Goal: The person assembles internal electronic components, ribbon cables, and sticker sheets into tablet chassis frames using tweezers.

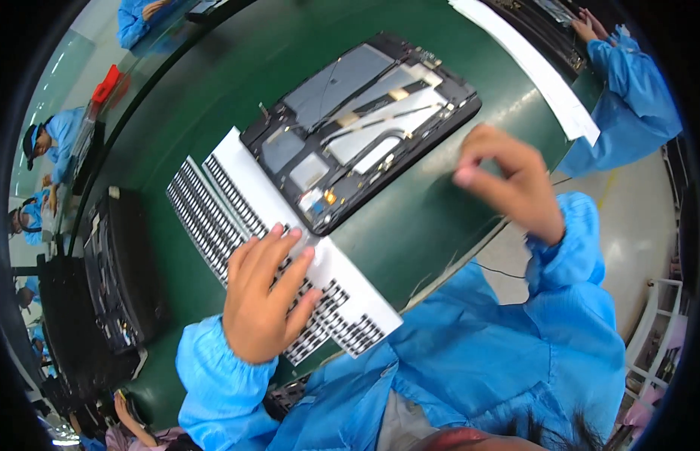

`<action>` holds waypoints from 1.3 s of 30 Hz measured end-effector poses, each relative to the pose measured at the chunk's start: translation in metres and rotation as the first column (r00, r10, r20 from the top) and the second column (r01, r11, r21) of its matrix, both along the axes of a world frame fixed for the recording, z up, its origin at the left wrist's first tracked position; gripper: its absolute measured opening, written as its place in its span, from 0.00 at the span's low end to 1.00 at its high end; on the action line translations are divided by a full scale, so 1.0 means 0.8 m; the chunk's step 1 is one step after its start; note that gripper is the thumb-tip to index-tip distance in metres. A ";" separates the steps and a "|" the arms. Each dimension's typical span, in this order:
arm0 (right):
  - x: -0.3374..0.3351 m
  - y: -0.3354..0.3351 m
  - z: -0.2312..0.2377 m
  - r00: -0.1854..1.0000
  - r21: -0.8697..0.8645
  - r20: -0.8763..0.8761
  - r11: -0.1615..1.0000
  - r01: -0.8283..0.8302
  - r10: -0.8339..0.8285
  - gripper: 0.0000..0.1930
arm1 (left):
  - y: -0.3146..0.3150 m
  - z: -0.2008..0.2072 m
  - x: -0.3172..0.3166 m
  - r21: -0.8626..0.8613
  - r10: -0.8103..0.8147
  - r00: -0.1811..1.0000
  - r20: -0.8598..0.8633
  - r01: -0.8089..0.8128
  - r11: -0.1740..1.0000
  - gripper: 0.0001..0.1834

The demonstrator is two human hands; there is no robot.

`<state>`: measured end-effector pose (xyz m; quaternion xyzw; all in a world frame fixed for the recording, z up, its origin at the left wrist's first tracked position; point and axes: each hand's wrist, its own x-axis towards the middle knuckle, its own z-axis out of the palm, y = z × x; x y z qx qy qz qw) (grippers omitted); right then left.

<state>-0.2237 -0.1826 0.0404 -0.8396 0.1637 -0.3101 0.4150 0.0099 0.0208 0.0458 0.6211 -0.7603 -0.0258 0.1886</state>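
My left hand lies with its fingers spread on a white sheet of small black stickers, holding nothing. The sheet reaches partly under the near left corner of an opened tablet, whose inside faces up with grey panels, cables and circuit boards. To the right of the tablet, my right hand is raised above the table edge. Its thumb and forefinger are bent together in a pinch; whatever may be between the tips is too small to make out.
The green table runs beneath everything. At the left stands a stack of black device housings. A white strip curves along the far right, beside a co-worker's blue sleeve. More people in blue sit across the far left, near a red object.
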 end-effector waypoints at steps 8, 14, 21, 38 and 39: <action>-0.003 -0.104 0.014 0.991 0.101 -0.124 0.994 -0.042 0.054 0.03 | -0.152 0.018 -0.048 -0.053 -0.380 0.923 -0.054 0.378 0.924 0.25; 0.016 -0.110 -0.007 0.965 -0.153 -0.220 0.972 -0.180 0.144 0.02 | -0.181 -0.017 -0.051 -0.022 -0.386 0.920 0.066 0.388 0.921 0.27; 0.018 -0.113 -0.005 0.962 0.011 -0.219 0.986 -0.164 0.162 0.02 | -0.184 -0.014 -0.045 -0.009 -0.381 0.925 0.007 0.381 0.925 0.31; 0.010 -0.111 -0.013 0.984 0.086 -0.104 0.987 -0.133 0.142 0.05 | -0.192 -0.012 -0.051 0.071 -0.380 0.924 0.041 0.376 0.924 0.22; 0.009 -0.111 -0.013 0.984 0.060 -0.104 0.989 -0.139 0.145 0.06 | -0.192 -0.012 -0.051 0.077 -0.375 0.926 0.041 0.372 0.925 0.22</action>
